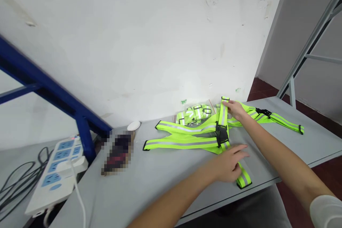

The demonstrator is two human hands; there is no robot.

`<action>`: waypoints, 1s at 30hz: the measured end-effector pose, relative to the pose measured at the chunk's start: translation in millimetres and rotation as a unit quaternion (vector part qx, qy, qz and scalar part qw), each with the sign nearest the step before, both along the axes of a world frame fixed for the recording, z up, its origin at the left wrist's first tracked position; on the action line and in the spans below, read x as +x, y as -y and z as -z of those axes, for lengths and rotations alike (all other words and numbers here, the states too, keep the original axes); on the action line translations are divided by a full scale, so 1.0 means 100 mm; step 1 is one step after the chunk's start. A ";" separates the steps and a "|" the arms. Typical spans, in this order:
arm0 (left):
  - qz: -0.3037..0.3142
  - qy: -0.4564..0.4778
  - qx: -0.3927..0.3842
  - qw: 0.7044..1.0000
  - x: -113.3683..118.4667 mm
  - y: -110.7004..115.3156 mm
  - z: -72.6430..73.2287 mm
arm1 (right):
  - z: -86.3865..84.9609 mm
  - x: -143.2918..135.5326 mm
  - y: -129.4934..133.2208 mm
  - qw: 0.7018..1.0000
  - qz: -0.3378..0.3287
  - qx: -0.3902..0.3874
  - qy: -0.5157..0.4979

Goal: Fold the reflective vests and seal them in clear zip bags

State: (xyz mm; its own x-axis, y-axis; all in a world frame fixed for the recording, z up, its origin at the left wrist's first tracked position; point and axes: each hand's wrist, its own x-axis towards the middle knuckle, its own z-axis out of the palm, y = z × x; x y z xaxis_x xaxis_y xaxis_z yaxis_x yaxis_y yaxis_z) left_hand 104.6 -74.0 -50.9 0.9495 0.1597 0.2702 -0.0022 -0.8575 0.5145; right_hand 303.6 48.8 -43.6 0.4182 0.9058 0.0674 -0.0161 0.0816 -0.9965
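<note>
The reflective harness [184,144] should handle light and limp, best gripped by its stiffer black buckle [221,134], with the right hand [235,110] pinching the far strap [223,113] and the left hand [228,164] spread apart

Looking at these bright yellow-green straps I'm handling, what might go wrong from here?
The lower strap end beside your left hand lies close to the front edge of the table, so it might slip over. Your right hand has the upper strap near other straps running right, so they could tangle.
</note>
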 end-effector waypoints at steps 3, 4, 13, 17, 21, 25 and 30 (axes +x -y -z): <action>0.014 -0.012 0.025 1.000 -0.10 -0.08 0.00 | 0.09 -0.01 0.11 0.999 -0.041 0.001 0.007; 0.022 -0.021 0.028 0.999 -0.15 -0.10 0.00 | 0.11 -0.02 0.14 0.999 -0.044 0.009 0.012; 0.016 -0.111 -0.038 0.993 -0.38 -0.14 0.04 | 0.10 -0.24 0.47 0.985 -0.007 0.134 0.112; -0.009 -0.088 -0.006 0.996 -0.33 -0.12 0.15 | 0.10 -0.33 0.82 0.943 -0.061 0.191 0.265; -0.013 -0.062 0.006 0.998 -0.35 -0.10 0.18 | 0.15 -0.37 1.10 0.887 -0.134 0.232 0.376; 0.004 -0.023 -0.027 0.999 -0.42 -0.12 0.13 | 0.24 -0.37 1.25 0.876 -0.177 0.229 0.386; -0.085 0.084 -0.051 0.992 -0.42 -0.18 0.10 | 0.29 -0.37 1.22 0.972 0.012 0.124 0.197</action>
State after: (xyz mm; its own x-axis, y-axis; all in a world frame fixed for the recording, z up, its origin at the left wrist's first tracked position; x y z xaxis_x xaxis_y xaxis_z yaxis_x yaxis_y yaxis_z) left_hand 62.4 -56.1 -61.3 0.8498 0.3480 0.3959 0.0445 -0.7958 0.6039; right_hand 266.4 -73.3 -72.9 0.3365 0.8311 0.4428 0.3687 0.3164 -0.8740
